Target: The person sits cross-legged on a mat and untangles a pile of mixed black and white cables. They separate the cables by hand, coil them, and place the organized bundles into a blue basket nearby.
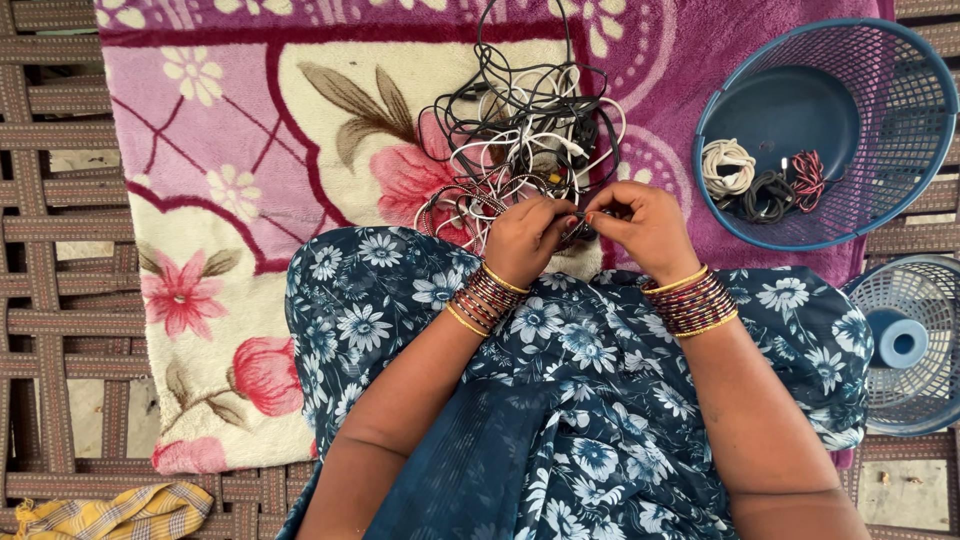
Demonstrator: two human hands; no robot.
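Both hands pinch one dark cable end (578, 226) together: left hand (525, 238), right hand (640, 222), at near edge of tangled cable pile (520, 140) on floral blanket (220, 180). Blue basket (930, 130) off right.

Dark blue dress (560, 400) with pale flowers; stacked red and gold bangles (692, 300) on both wrists.

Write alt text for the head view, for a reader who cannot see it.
Both hands, left hand and right hand, pinch a dark cable at the edge of a tangled cable pile on a floral blanket. A blue basket to the right holds three coiled cables.
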